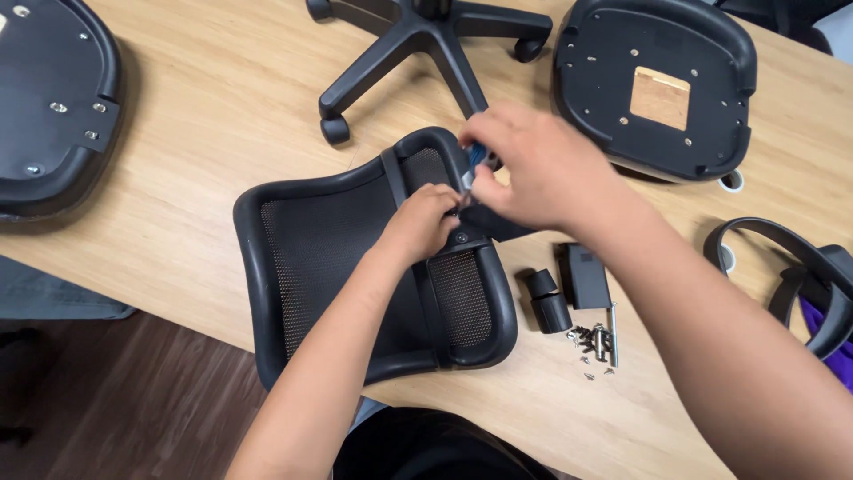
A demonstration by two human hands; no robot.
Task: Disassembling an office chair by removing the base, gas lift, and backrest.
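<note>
A black mesh chair backrest (311,258) lies flat on the wooden table (222,98), partly over its near edge. My left hand (422,222) rests on the backrest's centre spine, fingers pinched at a screw spot by the black bracket (498,222). My right hand (533,164) is closed around a blue-handled tool (477,156) whose tip points down at the same spot. What my left fingertips pinch is hidden.
A five-star wheeled chair base (418,44) lies behind the backrest. Upturned seat pans sit at far right (657,80) and far left (49,107). Black armrests (791,267) lie at right. Small black parts (569,289) and loose screws (595,342) lie right of the backrest.
</note>
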